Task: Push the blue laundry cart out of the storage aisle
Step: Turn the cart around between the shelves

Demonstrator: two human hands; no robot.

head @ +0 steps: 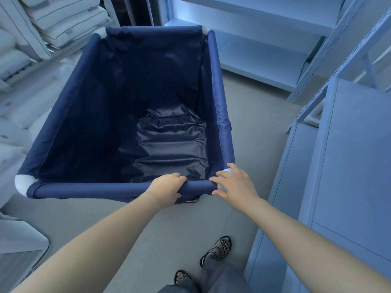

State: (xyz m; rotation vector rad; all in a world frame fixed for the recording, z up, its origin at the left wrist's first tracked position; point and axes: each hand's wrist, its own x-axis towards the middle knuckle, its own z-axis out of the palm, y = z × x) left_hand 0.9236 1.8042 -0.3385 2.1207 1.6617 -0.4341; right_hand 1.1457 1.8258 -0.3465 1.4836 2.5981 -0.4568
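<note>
The blue laundry cart fills the middle of the view, a deep fabric bin on a padded frame with white corner joints, and nothing lies inside it. My left hand is wrapped around the near rail, right of its middle. My right hand rests on the near right corner, fingers spread over the rail end and the white joint. Both forearms reach forward from the bottom of the view.
Shelves stacked with white pillows and bedding line the left side. Bare metal racks stand ahead and right. A pale cabinet is close on the right. Grey floor runs beside the cart. My sandalled feet are below.
</note>
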